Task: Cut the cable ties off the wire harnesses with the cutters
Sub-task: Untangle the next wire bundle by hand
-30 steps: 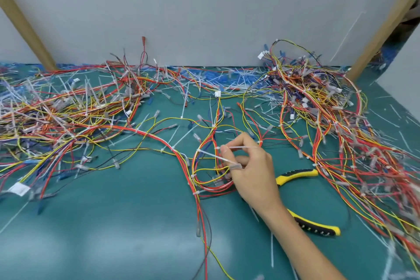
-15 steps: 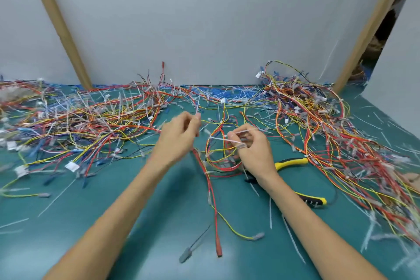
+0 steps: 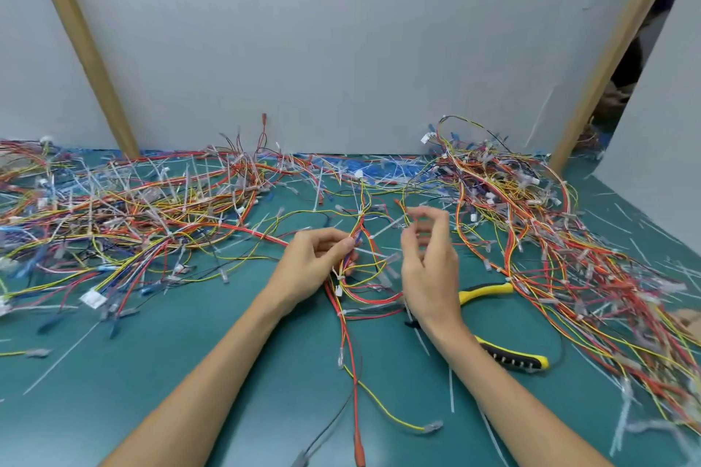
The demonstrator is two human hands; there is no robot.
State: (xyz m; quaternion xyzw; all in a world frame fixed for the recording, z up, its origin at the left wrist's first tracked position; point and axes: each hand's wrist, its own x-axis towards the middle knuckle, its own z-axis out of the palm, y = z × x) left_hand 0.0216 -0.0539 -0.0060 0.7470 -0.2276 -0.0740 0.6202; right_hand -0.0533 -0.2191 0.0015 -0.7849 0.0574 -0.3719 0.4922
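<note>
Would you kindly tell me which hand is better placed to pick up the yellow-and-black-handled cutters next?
The right. The right hand hovers right beside the yellow-and-black-handled cutters lying on the green mat, though blur hides whether it holds anything; the left hand is pinching the red and yellow wire harness.

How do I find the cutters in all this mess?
Look at the green mat, near its middle, just right of the right hand. The cutters lie flat there, partly hidden by the wrist. They are the only thick thing with yellow-and-black handles among thin wires.
</note>
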